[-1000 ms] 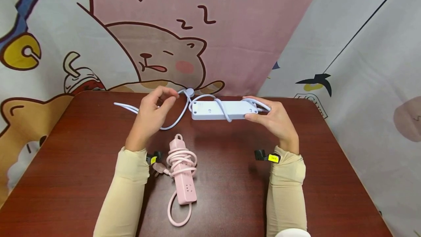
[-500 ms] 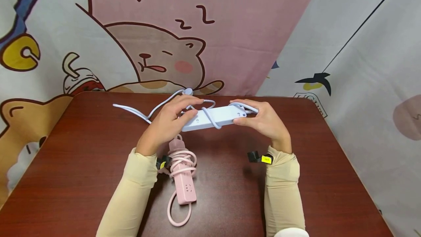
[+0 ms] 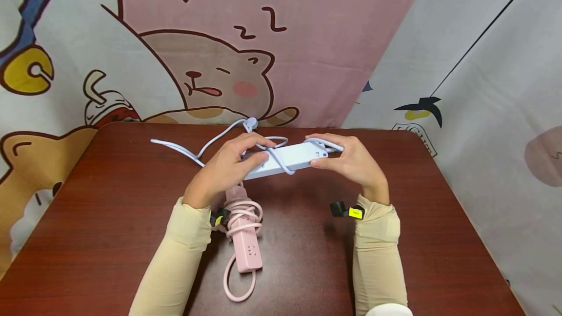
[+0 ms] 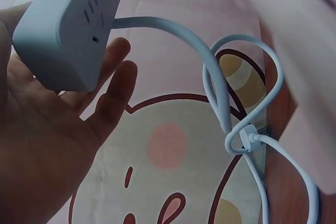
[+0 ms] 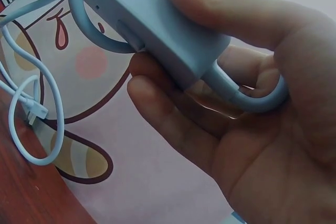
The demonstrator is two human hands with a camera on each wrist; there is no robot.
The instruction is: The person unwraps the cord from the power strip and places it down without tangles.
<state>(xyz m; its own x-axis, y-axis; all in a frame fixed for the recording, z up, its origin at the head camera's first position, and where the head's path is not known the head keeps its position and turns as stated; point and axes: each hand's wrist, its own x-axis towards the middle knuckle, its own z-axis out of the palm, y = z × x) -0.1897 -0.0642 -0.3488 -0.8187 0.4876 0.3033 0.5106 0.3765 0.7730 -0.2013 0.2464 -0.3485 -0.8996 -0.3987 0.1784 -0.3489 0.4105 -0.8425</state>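
A white power strip (image 3: 300, 156) is held up above the far part of the table, underside facing me in the head view. My left hand (image 3: 221, 169) grips its left end between thumb and fingers. At the other end, my right hand (image 3: 357, 166) holds it with the thumb (image 5: 226, 3) on one face and fingers behind. One turn of white cord (image 3: 280, 161) crosses the strip's middle, and the cord loops out of the right end by that palm. The slack cord (image 3: 215, 138) trails left over the table, its plug (image 3: 250, 124) at the back edge. Sockets show in the left wrist view.
On the dark wood table (image 3: 307, 267), a pink power strip (image 3: 248, 250) lies nearer me, its pink cord (image 3: 243, 213) wound around it several times. The left forearm passes close beside it. A cartoon-print curtain (image 3: 325, 48) hangs behind the table.
My left hand has come right and taken hold of the white strip's left end. The strip has shifted left and tilted, its left end lower. The pink strip has stayed put.
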